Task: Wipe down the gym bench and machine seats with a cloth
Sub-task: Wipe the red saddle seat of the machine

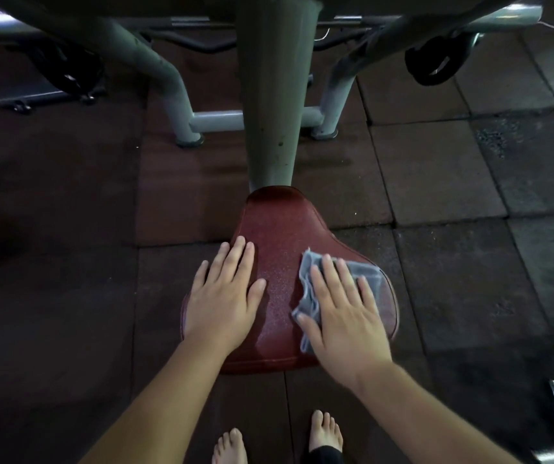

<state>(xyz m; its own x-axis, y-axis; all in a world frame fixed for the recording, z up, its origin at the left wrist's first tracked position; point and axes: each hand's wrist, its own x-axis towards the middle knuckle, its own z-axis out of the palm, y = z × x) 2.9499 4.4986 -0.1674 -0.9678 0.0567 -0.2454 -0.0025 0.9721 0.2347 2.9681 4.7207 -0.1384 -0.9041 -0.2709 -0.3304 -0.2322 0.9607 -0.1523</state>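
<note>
Both hands are lying flat on the red machine seat [277,236] — no grasping. The left hand [225,296] is resting palm-down along the seat's left edge, fingers straight and relaxed, holding nothing. The right hand [342,313] is pressing the grey cloth [309,289] onto the seat's right side with straight, spread fingers; the cloth is sitting bunched under the palm, spilling out toward the seat's middle and right edge. The seat's narrow far end is meeting the grey steel post [273,95] of the machine frame. Dark rubber floor tiles [436,169] are lying all around — two bare feet [325,433] are standing just below the seat's near edge.
</note>
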